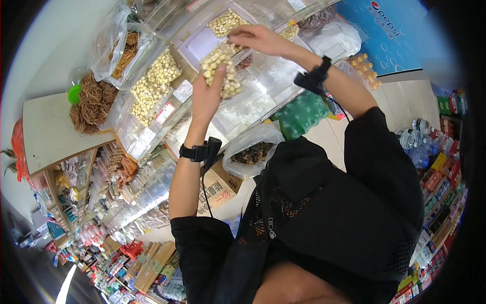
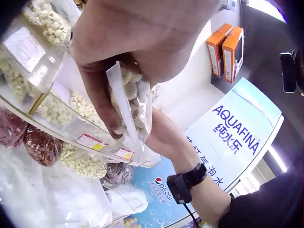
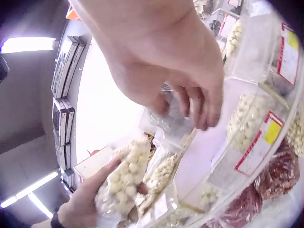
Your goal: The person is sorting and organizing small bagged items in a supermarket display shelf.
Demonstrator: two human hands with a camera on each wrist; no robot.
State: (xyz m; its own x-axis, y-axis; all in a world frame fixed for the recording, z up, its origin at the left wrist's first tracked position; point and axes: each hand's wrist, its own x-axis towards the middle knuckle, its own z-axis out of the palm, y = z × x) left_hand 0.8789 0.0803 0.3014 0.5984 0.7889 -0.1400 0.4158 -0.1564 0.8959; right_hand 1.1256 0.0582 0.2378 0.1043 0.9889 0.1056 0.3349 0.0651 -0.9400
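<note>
My left hand [image 1: 206, 99] grips a clear plastic bag of lotus seeds [image 1: 229, 83], pale and round, above the display bins. The left wrist view shows the thumb and fingers of that hand [image 2: 128, 42] around the bag [image 2: 142, 99], whose flat edge sticks out between them. My right hand [image 1: 258, 40] hovers by the bag's far end, its fingers loosely bent. From the right wrist, this hand [image 3: 175, 71] appears apart from the bag [image 3: 126, 178], with nothing held in its fingers. Below it is a bin with a white bottom [image 1: 200, 45], with more seeds [image 1: 227, 23] at its far end.
Left of it, another bin holds bagged lotus seeds [image 1: 154, 86]. Clear bin walls with price labels [image 1: 164, 113] line the front. Brown dried bundles [image 1: 93, 101] sit at the left, a blue Pepsi panel [image 1: 382, 35] at the right. Green bottles [image 1: 302, 114] stand below the counter.
</note>
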